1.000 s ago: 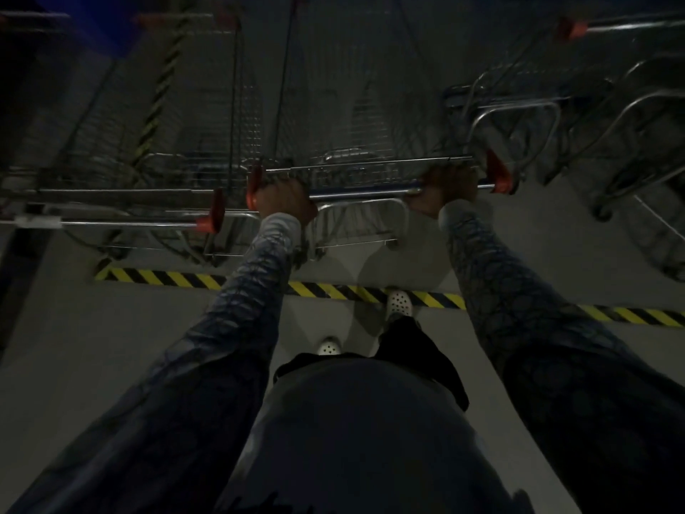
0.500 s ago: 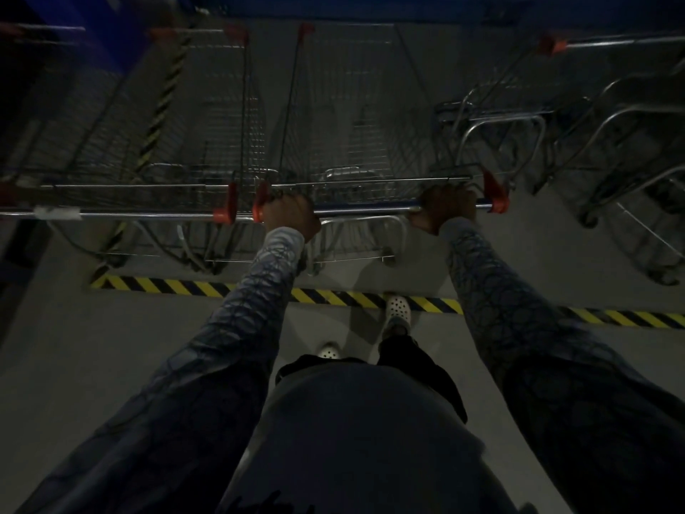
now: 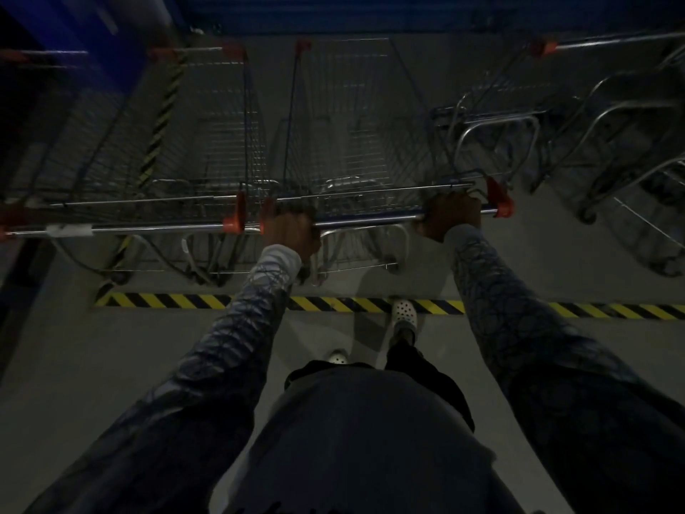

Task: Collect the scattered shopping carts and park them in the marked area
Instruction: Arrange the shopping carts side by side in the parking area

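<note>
A wire shopping cart (image 3: 344, 142) with red corner caps stands straight ahead of me, beyond the yellow-and-black floor stripe (image 3: 333, 304). My left hand (image 3: 291, 231) grips the left end of its metal handle bar (image 3: 370, 218). My right hand (image 3: 450, 217) grips the bar near the right red end cap. A second cart (image 3: 178, 142) stands close beside it on the left, its handle level with mine. The scene is dim.
More carts (image 3: 593, 142) stand at an angle on the right. A blue wall (image 3: 370, 13) closes the far end. Another striped line (image 3: 163, 116) runs away on the left floor. My white shoes (image 3: 404, 315) are at the stripe.
The cart rolled forward past the stripe and came level with the left cart's handle. Both hands kept their grip on the bar.
</note>
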Available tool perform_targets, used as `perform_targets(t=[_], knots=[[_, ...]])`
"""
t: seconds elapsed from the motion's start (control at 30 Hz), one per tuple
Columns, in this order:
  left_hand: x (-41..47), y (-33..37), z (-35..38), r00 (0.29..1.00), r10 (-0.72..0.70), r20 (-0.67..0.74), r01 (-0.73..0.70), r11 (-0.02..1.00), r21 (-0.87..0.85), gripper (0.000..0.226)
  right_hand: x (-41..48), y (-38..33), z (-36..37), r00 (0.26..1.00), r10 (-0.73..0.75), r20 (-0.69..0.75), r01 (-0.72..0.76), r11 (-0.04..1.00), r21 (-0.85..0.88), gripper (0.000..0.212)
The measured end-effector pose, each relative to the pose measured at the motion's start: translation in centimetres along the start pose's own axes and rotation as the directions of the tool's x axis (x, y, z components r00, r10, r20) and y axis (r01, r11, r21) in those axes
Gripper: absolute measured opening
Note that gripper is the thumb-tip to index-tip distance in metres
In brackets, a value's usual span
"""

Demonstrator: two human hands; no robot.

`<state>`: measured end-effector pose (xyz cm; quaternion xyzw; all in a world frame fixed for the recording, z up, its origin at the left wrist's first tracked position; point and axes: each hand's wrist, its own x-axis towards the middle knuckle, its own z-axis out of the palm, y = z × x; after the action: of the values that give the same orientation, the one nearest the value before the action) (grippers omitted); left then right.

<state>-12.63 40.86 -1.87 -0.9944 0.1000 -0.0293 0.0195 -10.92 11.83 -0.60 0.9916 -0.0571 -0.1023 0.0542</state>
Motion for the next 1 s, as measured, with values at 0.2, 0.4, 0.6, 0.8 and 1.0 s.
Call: perform_targets(t=[0.2, 0.4, 0.6, 0.8, 1.0], knots=[[0.8, -5.2, -0.9, 0.997, 0.052, 0.050, -0.058, 0.990, 0.126, 0.068, 0.0, -0.2, 0.1, 1.000, -0.003, -0.018, 0.003, 1.000, -0.014, 0.068], [1.3, -6.3, -0.5, 0.982, 0.137, 0.134, -0.165, 0.958, 0.234, 0.064, -0.1, -0.3, 0.4, 0.999, 0.002, -0.040, -0.003, 1.000, -0.020, 0.062], [1.4, -6.5, 0.1, 0.983, 0.170, 0.073, -0.181, 0.967, 0.180, 0.057, -0.3, -0.5, 0.3, 0.999, 0.007, -0.032, -0.008, 1.000, -0.016, 0.062], [1.2, -6.8, 0.3, 0.976, 0.217, 0.018, -0.218, 0.967, 0.129, 0.056, -0.3, -0.5, 0.7, 0.998, -0.005, -0.059, 0.005, 1.000, -0.012, 0.056], [1.1, -6.7, 0.0, 0.978, 0.199, 0.053, -0.204, 0.973, 0.111, 0.056, -0.4, -0.7, 1.4, 0.997, -0.013, -0.074, 0.012, 1.000, -0.014, 0.056]])
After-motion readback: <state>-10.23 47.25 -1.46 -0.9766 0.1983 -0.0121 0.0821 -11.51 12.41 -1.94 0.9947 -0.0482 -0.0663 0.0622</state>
